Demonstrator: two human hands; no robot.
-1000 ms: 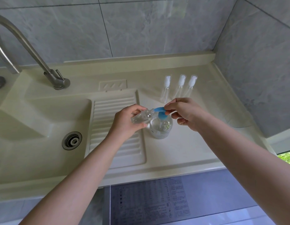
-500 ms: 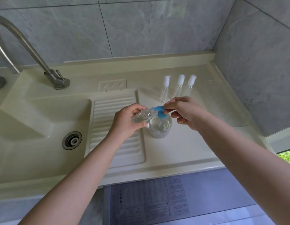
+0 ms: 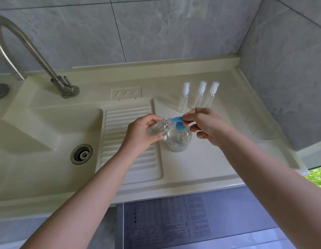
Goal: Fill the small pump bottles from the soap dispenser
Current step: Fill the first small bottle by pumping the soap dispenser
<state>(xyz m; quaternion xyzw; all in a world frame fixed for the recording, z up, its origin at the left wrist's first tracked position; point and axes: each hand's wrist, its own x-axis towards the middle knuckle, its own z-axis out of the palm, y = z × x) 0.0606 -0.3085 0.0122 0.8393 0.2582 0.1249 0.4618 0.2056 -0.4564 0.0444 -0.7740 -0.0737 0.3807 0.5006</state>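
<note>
A clear round soap dispenser [image 3: 179,141] with a blue pump head [image 3: 177,121] stands on the cream counter beside the ribbed drainboard. My left hand [image 3: 143,133] grips a small clear bottle [image 3: 158,127], tilted, with its open neck against the blue spout. My right hand [image 3: 208,125] has its index finger and thumb on the back of the pump head, the other fingers curled. Three more small pump bottles [image 3: 199,97] with white caps lie side by side behind the dispenser.
A sink basin with a metal drain [image 3: 81,154] lies to the left, below a curved steel faucet [image 3: 30,51]. The ribbed drainboard [image 3: 127,126] sits under my left hand. Grey tiled walls close the back and right sides. A printed sheet [image 3: 174,218] hangs below the counter edge.
Almost nothing has moved: both hands stay at the dispenser, the small bottle held at the spout, my right fingers on the pump head.
</note>
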